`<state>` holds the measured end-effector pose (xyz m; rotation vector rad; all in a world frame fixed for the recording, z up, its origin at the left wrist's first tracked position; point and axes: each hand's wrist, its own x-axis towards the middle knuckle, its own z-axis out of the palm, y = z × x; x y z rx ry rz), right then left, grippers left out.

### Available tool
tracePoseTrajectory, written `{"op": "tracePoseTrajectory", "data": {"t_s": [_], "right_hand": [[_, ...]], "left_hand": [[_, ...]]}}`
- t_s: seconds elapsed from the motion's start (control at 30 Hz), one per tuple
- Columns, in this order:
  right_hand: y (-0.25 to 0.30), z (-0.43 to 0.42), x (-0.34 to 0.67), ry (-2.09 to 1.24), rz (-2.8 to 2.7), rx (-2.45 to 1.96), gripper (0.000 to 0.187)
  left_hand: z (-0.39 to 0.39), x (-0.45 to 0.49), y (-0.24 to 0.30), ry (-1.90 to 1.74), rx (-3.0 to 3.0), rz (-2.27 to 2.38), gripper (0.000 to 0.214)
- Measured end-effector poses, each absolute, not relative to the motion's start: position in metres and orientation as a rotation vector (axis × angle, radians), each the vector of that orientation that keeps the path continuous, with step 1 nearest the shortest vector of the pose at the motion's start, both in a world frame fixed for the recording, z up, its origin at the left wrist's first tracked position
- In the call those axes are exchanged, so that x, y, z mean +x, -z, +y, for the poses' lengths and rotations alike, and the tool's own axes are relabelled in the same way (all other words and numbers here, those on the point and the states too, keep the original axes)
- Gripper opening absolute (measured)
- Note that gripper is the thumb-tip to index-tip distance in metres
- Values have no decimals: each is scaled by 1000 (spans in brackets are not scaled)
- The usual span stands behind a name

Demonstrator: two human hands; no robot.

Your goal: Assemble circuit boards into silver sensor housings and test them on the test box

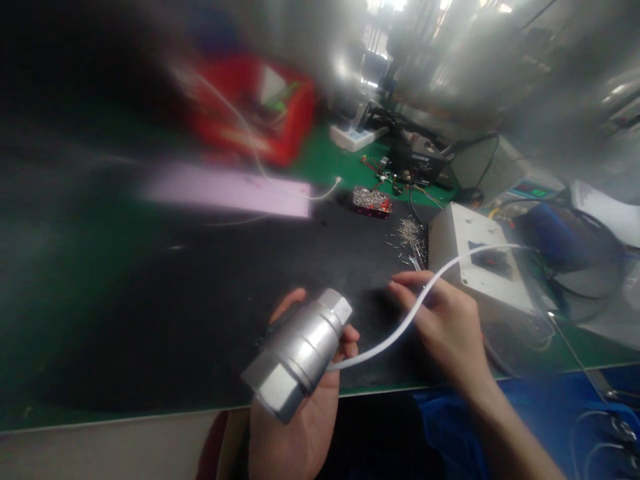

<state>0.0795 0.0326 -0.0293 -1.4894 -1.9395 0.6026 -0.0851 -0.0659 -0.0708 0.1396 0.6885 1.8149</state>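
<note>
My left hand (295, 413) is wrapped round a silver metal cylinder (299, 353) with hexagonal ends, held tilted above the front edge of the black mat (200, 300). A white cable (400, 330) comes out from beside the cylinder and arcs up to the right. My right hand (445, 320) pinches this cable between its fingertips, just right of the cylinder. Much of the picture is smeared by motion.
A white box (475, 267) with a red switch stands right of my hands. Behind it lie loose metal pins (411, 235), a small red tray of pins (371, 200), a pink sheet (230, 190), a red bin (250, 110) and dark equipment (420, 157) with wires.
</note>
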Motion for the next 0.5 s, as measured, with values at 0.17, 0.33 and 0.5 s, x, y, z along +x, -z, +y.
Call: {"op": "tracePoseTrajectory", "data": {"t_s": [0.17,0.33,0.5], "right_hand": [[13,8,89,-647,-1831,-1384,6],[9,-12,105,-389,-1915,-1333,7],[6,-40,129,-195,-1898,-1319,11]], "left_hand": [[-63,-84,71,-1845,156,678,42],[-59,-82,65,-1887,141,755,34],[-59,-84,62,-1844,213,965,32]]}}
